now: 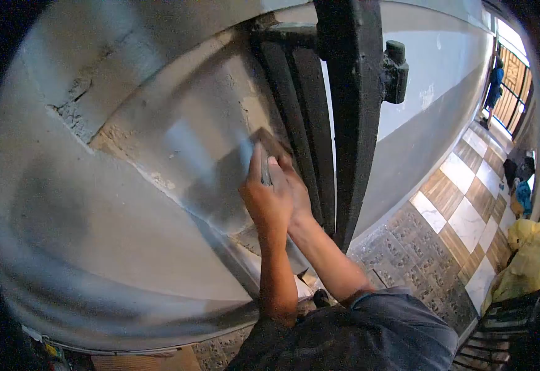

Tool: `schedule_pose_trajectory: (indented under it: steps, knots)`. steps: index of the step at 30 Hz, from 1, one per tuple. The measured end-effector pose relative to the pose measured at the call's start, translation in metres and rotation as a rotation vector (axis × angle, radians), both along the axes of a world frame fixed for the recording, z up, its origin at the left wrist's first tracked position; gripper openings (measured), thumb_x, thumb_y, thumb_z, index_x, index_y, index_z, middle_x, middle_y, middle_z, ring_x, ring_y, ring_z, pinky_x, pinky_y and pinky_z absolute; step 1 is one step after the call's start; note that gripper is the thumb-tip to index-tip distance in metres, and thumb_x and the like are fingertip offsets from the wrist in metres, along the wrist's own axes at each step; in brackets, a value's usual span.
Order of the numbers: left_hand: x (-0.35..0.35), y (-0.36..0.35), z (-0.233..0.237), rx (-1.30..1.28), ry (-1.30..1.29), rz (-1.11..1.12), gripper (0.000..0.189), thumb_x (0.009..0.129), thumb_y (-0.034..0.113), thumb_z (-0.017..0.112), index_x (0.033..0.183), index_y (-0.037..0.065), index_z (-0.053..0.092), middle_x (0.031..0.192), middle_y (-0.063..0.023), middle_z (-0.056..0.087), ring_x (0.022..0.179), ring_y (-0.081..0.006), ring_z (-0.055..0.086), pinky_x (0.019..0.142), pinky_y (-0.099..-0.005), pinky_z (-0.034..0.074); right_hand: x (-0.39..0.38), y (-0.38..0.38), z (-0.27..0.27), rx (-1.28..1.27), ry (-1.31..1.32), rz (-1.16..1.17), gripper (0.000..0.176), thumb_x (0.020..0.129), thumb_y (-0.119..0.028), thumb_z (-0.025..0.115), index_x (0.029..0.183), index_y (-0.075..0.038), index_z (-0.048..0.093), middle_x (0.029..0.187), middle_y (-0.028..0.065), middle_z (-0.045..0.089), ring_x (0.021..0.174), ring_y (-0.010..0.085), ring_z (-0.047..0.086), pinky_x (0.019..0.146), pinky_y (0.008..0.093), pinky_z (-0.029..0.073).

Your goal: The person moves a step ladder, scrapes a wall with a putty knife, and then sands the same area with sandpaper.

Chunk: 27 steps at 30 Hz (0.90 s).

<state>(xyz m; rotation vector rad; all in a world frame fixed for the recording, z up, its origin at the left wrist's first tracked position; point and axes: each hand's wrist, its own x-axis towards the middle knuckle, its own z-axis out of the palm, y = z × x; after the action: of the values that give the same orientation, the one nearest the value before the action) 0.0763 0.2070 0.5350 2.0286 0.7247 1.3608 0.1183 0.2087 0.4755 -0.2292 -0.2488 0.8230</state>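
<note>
Both hands meet at the middle of the view, against a grey plastered wall (pixel 202 142) beside a dark metal gate frame (pixel 350 123). My left hand (pixel 267 195) has its fingers wrapped round a small flat grey-brown block (pixel 271 143). Close on its right side, my right hand (pixel 294 188) grips the same block, its fingers partly hidden behind the left ones. The block lies against the wall surface near the gate's bars. Rough, chipped plaster (pixel 118 145) runs along the wall's edge to the left.
A metal latch (pixel 395 73) juts from the gate. Checkered tiles (pixel 467 210) cover the floor at the right, with a yellow sack (pixel 523 263) near a black rack (pixel 498 334). A person (pixel 493 86) stands far off by a patterned gate (pixel 516 80).
</note>
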Motion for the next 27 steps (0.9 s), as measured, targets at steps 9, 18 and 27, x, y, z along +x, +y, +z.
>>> schedule_pose_trajectory:
  steps: [9,18,27]
  knots:
    - [0.002,-0.001,-0.005,0.093,-0.016,0.016,0.035,0.084,0.012,0.048,0.114,-0.005,0.05,0.108,-0.0248,0.055,0.103,-0.0364,0.053,0.09,-0.0378,0.04,0.007,0.009,-0.037,-0.331,-0.733,-0.487,0.038,0.09,-0.025,0.045,0.118,-0.001,0.047,0.117,0.0104,0.05,0.102,0.0194,0.047,0.089,0.0283,0.034]
    - [-0.083,-0.063,-0.105,0.143,0.057,-0.131,0.031,0.089,0.018,0.043,0.098,-0.007,0.059,0.104,-0.023,0.058,0.084,-0.0325,0.061,0.076,-0.0379,0.046,-0.051,-0.094,-0.102,-0.344,-0.436,0.292,0.046,0.089,-0.044,0.043,0.113,-0.005,0.043,0.093,0.0036,0.049,0.08,0.0062,0.048,0.068,0.021,0.043]
    - [-0.045,-0.136,-0.155,0.222,-0.158,0.116,0.046,0.088,0.025,0.045,0.12,-0.007,0.039,0.115,-0.0251,0.048,0.091,-0.0315,0.057,0.077,-0.0376,0.047,-0.023,-0.183,-0.056,-0.356,-0.947,0.128,0.065,0.086,-0.04,0.052,0.132,-0.005,0.022,0.094,0.0053,0.047,0.056,0.0061,0.045,0.043,0.0182,0.036]
